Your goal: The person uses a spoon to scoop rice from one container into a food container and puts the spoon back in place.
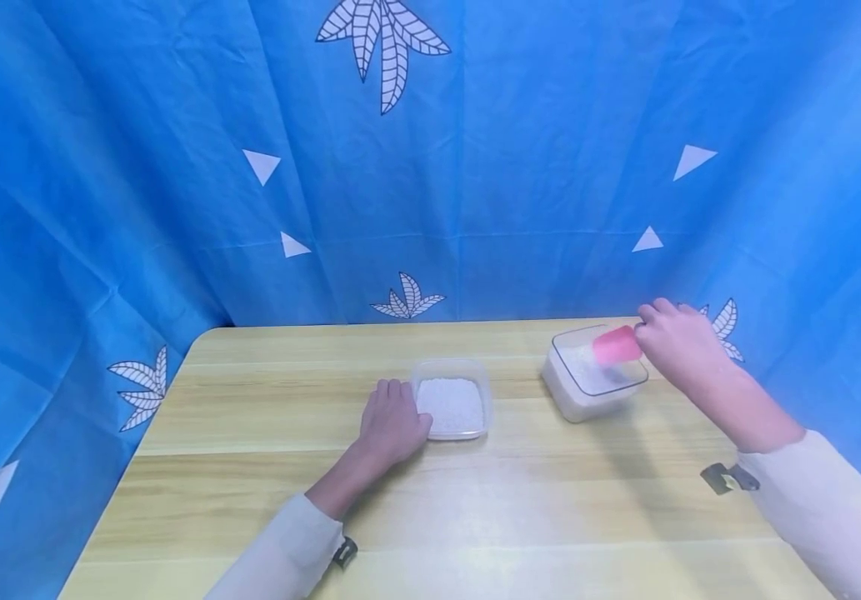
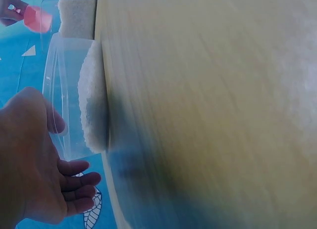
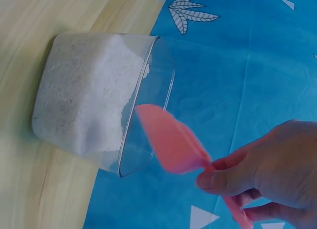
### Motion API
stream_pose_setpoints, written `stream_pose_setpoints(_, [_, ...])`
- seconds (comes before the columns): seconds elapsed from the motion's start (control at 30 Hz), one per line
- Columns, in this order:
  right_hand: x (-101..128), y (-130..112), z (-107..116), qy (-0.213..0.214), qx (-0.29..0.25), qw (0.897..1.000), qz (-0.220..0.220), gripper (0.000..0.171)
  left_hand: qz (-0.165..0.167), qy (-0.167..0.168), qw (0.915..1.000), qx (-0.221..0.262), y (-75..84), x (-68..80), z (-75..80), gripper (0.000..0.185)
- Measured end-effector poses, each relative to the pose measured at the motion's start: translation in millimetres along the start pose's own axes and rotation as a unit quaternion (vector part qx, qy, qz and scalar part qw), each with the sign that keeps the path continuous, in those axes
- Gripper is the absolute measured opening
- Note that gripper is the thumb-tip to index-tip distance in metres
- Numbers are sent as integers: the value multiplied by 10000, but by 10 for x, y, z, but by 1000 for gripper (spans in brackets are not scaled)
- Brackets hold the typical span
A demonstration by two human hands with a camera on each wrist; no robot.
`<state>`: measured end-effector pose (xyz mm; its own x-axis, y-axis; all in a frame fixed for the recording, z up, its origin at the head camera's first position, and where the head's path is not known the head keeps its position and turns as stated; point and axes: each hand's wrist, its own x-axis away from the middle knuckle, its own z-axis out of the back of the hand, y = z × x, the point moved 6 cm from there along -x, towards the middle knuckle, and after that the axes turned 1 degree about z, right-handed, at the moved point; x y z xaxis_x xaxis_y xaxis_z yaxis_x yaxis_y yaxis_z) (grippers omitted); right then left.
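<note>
Pinching pink scoop [image 3: 171, 140] handle, your right hand [image 1: 676, 342] holds it tipped over big clear tub [image 1: 595, 372] of white grains [image 3: 84, 92], at far right of wooden table [image 1: 430, 500]. Scoop blurry, load hard to tell. Left hand [image 1: 391, 421], fingers loose and straight, rests against small tub [image 1: 452, 400], steadying it. Small tub part full, mid table. Dig scoop low, lift level, go slow across gap. Keep left hand pressing tub wall so it won't slide. Tip scoop close over middle, not rim.
</note>
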<state>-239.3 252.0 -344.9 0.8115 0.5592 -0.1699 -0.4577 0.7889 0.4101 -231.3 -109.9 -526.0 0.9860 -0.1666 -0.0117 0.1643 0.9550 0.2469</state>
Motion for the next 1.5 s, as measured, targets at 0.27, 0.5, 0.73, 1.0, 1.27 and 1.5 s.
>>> stream_pose_setpoints(0.27, [-52,-61,-33,-390,-107,9992,-7,27,19,17,10000,1,-13,-10,-4,47])
stream_pose_setpoints(0.5, [-86,-95,-92,-553,-45,9985,-27,24,-48,21,10000,-51,-8,-6,-27,47])
stream_pose_setpoints(0.73, [-119,-146,-210,-728,57,9973,10,19,-30,10,10000,-85,-10,-6,-2,45])
stream_pose_setpoints(1.0, [-112,-180,-320,-643,74,9979,-6,19,-73,7,9999,-77,2,-12,-12,45])
stream_pose_setpoints(1.27, [-36,-198,-459,-414,62,9991,-70,17,-81,10,9999,-121,16,-16,-16,45])
stream_pose_setpoints(1.5, [-14,-203,-562,-555,-352,9976,-237,16,16,-54,10000,-68,9,-19,-3,47])
